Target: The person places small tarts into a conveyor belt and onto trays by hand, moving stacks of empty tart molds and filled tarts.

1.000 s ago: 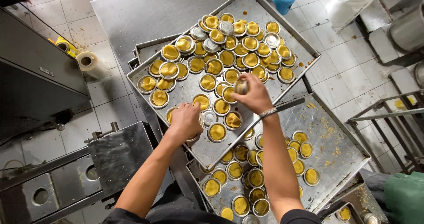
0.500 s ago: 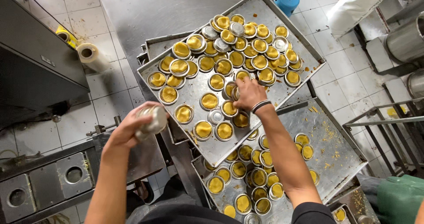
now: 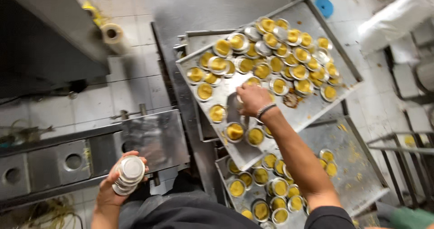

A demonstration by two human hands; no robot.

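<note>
Stacking of emptied metal cups looks partly done, by the look of things: the left hand (image 3: 118, 184), low at the bottom left and well away from the trays, is closed around a short stack of nested metal cups (image 3: 128, 175), open sides down so their round bases face the camera. Up on the tilted upper tray (image 3: 312, 109), most cups with yellow filling (image 3: 275, 53) are crowded toward its far end, with only a loose scatter across the near half, and a bare strip of crumbed metal runs along the right edge — so a fair share seems cleared, with far more left to go. The right hand (image 3: 252, 100) reaches across the middle of that tray, fingers curled down on 1 metal cup (image 3: 234, 103) that shows only as a silvery edge at the hand's left; I judge it gripped, though the hold itself is hidden under the knuckles. A beaded band sits on that wrist. Below and nearer the body, a lower tray (image 3: 361, 184) carries another cluster of filled cups (image 3: 266, 188) along its left side, untouched for now, its right side bare but for yellow crumbs.
</note>
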